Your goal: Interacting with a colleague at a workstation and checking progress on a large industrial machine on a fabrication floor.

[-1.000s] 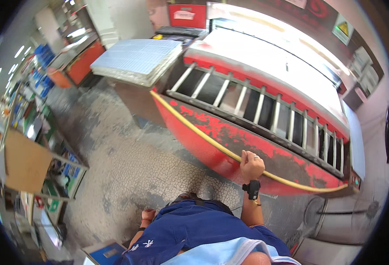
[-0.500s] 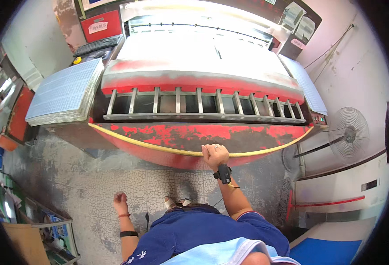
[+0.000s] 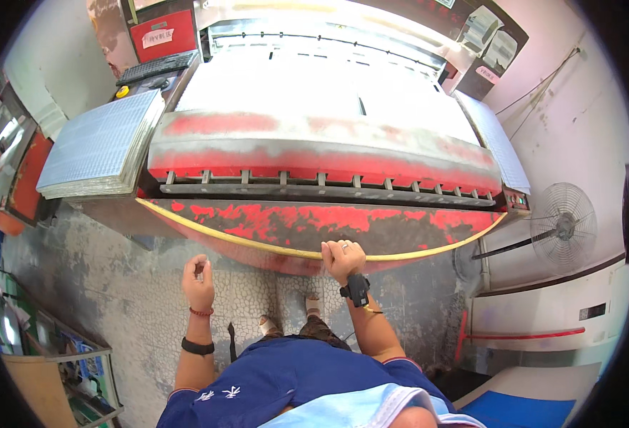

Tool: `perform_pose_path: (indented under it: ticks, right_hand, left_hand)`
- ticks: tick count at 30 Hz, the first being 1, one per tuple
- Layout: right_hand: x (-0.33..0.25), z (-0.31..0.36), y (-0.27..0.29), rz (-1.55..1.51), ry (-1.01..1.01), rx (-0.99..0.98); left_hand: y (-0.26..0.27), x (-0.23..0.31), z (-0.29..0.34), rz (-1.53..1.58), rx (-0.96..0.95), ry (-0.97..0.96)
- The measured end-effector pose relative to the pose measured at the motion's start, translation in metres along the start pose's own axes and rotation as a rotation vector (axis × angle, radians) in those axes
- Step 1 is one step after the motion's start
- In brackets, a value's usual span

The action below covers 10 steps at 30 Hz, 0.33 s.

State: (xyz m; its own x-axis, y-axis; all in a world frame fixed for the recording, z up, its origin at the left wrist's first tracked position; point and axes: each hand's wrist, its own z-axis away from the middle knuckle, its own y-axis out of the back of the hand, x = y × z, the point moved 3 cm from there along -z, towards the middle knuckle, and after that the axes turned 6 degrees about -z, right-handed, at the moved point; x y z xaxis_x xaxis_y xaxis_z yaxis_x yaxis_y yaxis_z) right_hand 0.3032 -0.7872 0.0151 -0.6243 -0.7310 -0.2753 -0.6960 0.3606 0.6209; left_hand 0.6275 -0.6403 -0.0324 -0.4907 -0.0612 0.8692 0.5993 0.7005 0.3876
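Note:
My right hand [image 3: 343, 260], with its fingers curled, grips the yellow edge strip [image 3: 250, 243] that bows along the front of a wide red machine. A black device sits on that wrist. Lower left, my left hand [image 3: 199, 282] is raised in front of the machine, fingers bent toward the thumb with a small gap and nothing visible in them. Beyond the strip lies the worn red-and-dark front panel [image 3: 314, 225]. Behind it a red-and-grey bed front [image 3: 328, 135] covers most of a row of metal slats [image 3: 321, 180]. The bed's top is glaring white.
Stacked pale-blue sheets [image 3: 100, 146] lie left of the bed, near a keyboard [image 3: 159, 66]. More blue sheets [image 3: 493, 135] lie on its right. A fan [image 3: 562, 222] stands by the right wall. A shelf rack [image 3: 79, 357] is at the lower left; a blue panel [image 3: 521, 410] lies lower right.
The machine's bed front has come nearer, hiding more of the slats. My left hand has risen toward the machine. My right hand stays at the yellow strip, slightly lower and further left.

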Motion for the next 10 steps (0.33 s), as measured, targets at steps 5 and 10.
perform_pose_path:
  ticks: [5, 10]
  right_hand:
    - [0.008, -0.003, 0.005, -0.134, -0.029, -0.036]
    - [0.047, -0.008, 0.028, -0.429, -0.190, -0.324]
  left_hand:
    - [-0.028, 0.055, -0.024, -0.026, 0.035, -0.104]
    - [-0.058, 0.078, -0.037, -0.063, 0.100, -0.144]
